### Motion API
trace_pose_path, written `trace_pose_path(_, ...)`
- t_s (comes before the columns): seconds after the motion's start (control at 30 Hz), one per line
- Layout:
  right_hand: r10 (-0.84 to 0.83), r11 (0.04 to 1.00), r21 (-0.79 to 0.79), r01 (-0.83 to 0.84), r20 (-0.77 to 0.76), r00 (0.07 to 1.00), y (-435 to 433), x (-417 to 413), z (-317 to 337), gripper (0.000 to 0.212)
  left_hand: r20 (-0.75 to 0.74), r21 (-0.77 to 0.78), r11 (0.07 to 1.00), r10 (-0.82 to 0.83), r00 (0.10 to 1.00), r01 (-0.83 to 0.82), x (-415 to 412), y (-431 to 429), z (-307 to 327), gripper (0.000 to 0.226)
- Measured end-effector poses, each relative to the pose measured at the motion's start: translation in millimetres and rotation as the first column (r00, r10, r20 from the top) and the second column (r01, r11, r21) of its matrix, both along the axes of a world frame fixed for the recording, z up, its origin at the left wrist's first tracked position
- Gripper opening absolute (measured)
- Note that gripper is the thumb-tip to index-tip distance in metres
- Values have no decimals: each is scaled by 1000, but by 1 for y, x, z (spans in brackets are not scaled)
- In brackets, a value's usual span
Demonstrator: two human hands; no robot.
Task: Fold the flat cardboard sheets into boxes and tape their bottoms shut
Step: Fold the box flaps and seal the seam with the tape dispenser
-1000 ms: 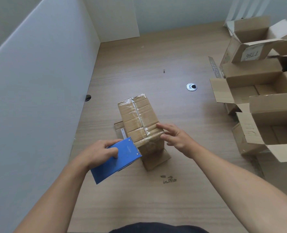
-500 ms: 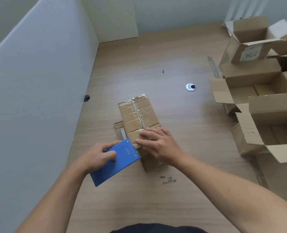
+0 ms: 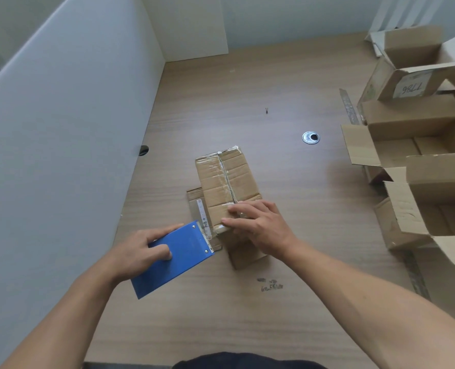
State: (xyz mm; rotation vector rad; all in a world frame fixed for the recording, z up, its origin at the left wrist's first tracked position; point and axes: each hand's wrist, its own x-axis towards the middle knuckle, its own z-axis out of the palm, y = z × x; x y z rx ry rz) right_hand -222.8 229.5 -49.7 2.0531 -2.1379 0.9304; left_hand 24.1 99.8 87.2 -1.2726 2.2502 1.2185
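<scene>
A small cardboard box [image 3: 227, 179] stands bottom-up on the wooden desk [image 3: 247, 315], with clear tape running along its centre seam. My right hand [image 3: 258, 222] lies flat on the near end of that bottom, fingers pressing the tape over the edge. My left hand [image 3: 144, 251] grips a blue tape dispenser [image 3: 175, 258] just left of the box's near corner, its toothed edge close to the box. The box's lower flaps spread on the desk under my right hand.
Several open cardboard boxes [image 3: 428, 161] are piled at the right side of the desk. A white partition wall [image 3: 61, 145] runs along the left. A metal cable grommet [image 3: 310, 137] sits in the desk beyond the box.
My right hand moved from the box's right side onto the near end of its top and now presses the tape down. The dispenser stayed nearly in place.
</scene>
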Motion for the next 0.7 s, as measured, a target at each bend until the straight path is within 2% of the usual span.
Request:
trace_pose_path(0.3,7,1000,-17,-7,-6,1000,-1,3,0,29,75,3,999,33,997,-33,14,-10,-6,57)
trace_pose_path(0.57,3,1000,-23,-3,-27,1000,-1,6,0,28,102,-21,1000,25,995,-23,-13,-10,-16,48)
trace_pose_path(0.7,4,1000,-20,-5,-30,1000,0,8,0,29,123,-67,997,-24,992,32,-28,-13,-22,63)
